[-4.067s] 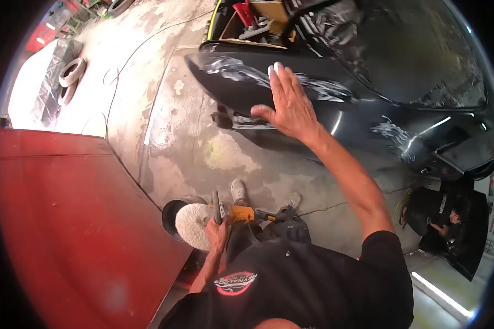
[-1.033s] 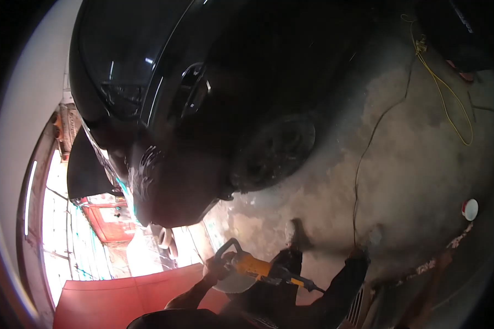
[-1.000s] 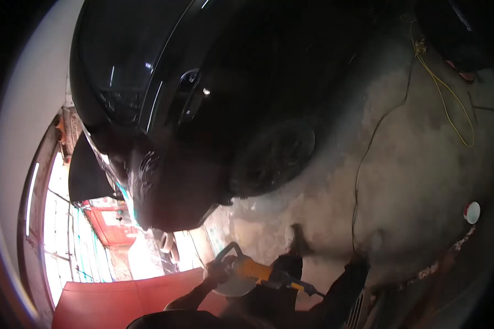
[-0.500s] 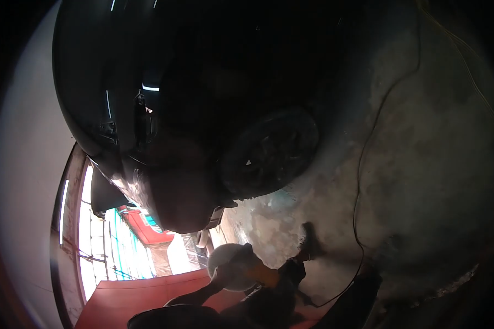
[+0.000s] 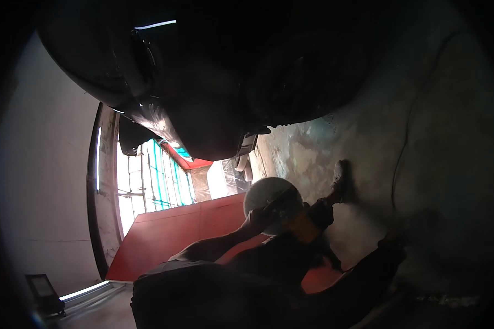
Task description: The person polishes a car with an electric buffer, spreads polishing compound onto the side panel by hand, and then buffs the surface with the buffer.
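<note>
My left arm reaches out from the bottom of the head view. My left hand [image 5: 259, 217] is closed on the head of what looks like a power polisher [image 5: 302, 227], beside its round pale pad [image 5: 271, 197]. The tool's body has an orange part, and the rest of it is dark. Deep shadow over my dark clothing keeps me from making out my right hand. The pad is apart from the black car [image 5: 203, 126], whose side and wheel [image 5: 296, 77] fill the top of the sideways view.
A dark cord [image 5: 405, 145] runs over the stained concrete floor [image 5: 373, 159]. Beyond my arm stands a red panel [image 5: 175, 225]. A bright window [image 5: 153, 181] lies behind the car. My shoe [image 5: 343, 181] and a lamp [image 5: 43, 293] also show.
The view has shifted and turned: the car sits higher in it, and my left arm and the polisher appear farther up and right. The lamp has come into view. My left hand remains on the polisher.
</note>
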Action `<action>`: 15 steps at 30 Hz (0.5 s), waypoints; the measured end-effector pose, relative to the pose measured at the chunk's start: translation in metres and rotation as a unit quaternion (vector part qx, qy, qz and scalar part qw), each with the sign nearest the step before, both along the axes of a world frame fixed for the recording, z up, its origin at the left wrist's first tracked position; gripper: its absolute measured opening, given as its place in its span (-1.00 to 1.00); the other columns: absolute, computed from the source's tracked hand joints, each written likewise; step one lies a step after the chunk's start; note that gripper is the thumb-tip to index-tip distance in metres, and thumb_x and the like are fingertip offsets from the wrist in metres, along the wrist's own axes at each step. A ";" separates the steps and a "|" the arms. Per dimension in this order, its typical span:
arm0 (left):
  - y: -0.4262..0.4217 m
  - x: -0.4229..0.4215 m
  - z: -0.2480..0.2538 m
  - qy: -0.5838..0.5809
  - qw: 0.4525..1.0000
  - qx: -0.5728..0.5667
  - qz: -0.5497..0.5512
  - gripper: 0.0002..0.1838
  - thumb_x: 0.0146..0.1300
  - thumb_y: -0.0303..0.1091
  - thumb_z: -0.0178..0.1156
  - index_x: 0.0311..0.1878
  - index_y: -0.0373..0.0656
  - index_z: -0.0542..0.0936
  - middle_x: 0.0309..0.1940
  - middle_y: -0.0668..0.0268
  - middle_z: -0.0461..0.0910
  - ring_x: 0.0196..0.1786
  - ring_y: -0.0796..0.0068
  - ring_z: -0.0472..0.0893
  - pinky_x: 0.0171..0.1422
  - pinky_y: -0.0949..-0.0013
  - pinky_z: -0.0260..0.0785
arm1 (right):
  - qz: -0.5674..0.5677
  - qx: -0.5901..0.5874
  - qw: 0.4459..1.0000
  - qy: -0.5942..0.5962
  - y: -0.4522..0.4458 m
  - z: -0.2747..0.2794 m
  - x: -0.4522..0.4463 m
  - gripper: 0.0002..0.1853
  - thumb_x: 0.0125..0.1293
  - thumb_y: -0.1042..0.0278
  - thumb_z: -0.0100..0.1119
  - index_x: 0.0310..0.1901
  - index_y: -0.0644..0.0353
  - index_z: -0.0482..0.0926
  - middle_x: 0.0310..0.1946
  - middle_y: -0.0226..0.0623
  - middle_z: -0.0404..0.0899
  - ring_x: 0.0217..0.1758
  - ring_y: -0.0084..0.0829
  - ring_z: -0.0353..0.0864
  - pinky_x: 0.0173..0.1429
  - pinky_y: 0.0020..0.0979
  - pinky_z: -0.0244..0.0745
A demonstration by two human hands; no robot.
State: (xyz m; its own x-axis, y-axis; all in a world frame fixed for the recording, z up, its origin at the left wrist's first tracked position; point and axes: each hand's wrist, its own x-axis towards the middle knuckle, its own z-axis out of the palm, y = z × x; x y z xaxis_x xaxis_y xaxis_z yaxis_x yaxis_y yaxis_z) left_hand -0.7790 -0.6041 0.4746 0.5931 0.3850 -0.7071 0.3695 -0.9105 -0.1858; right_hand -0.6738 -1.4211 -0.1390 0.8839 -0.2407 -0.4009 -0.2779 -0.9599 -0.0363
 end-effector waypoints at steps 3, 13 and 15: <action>0.005 0.011 -0.009 0.004 1.000 0.001 -0.010 -0.63 0.26 -0.15 0.35 0.11 0.02 0.60 -0.51 0.24 0.66 -0.47 0.37 0.67 -0.35 0.25 0.50 | 0.002 -0.014 1.000 -0.011 -0.007 0.004 -0.004 -0.55 0.34 0.14 0.21 0.04 0.36 0.40 -0.04 0.08 0.48 0.04 0.07 0.51 0.08 0.00 0.47; 0.030 0.048 -0.036 0.022 0.998 -0.012 -0.052 -0.60 0.29 -0.15 0.33 0.16 0.01 0.57 -0.49 0.24 0.67 -0.47 0.39 0.66 -0.36 0.26 0.49 | 0.042 -0.130 0.977 -0.163 0.006 0.020 -0.046 -0.70 0.34 0.23 0.16 -0.08 0.33 0.57 -0.29 -0.11 0.62 -0.28 -0.06 0.66 -0.21 -0.20 0.58; 0.029 0.052 -0.036 0.026 0.998 -0.014 -0.054 -0.60 0.29 -0.15 0.33 0.16 0.01 0.57 -0.48 0.24 0.67 -0.46 0.39 0.66 -0.36 0.26 0.49 | 0.055 -0.113 0.980 -0.152 0.001 -0.016 -0.085 -0.68 0.33 0.22 0.17 -0.06 0.33 0.55 -0.27 -0.11 0.61 -0.27 -0.06 0.65 -0.20 -0.20 0.58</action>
State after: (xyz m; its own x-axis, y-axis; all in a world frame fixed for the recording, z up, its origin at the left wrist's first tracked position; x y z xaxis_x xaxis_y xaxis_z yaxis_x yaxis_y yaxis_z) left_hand -0.7275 -0.5755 0.4383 0.5916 0.3008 -0.7480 0.2602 -0.9494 -0.1760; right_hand -0.7584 -1.4197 -0.1547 0.9800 -0.1890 -0.0625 -0.1810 -0.9766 0.1158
